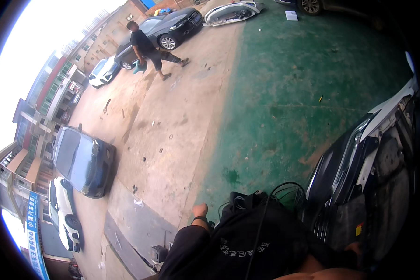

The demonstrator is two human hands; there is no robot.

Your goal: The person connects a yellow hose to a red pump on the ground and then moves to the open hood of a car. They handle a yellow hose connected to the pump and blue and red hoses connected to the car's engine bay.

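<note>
My left hand (199, 210), with a dark band at the wrist, hangs out beyond my black sleeve, over the line where green floor meets pale concrete. It looks rounded and small; its fingers cannot be made out. My right hand (354, 248) is in shadow at the lower right, nearest to the front of a dark car (345, 212). Whether it touches the car cannot be told, and its fingers are mostly hidden. The car's headlight (352, 145) and exposed front parts face the green floor. Black cables (284, 185) loop beside my black shirt (238, 242).
A person (147, 49) in dark clothes walks across the concrete, carrying a teal object (138, 66). Parked cars include a blue-grey one (81, 158) and a white one (63, 212). A detached white bumper (232, 13) lies at the back. A small yellow item (320, 98) lies on the green floor (284, 116).
</note>
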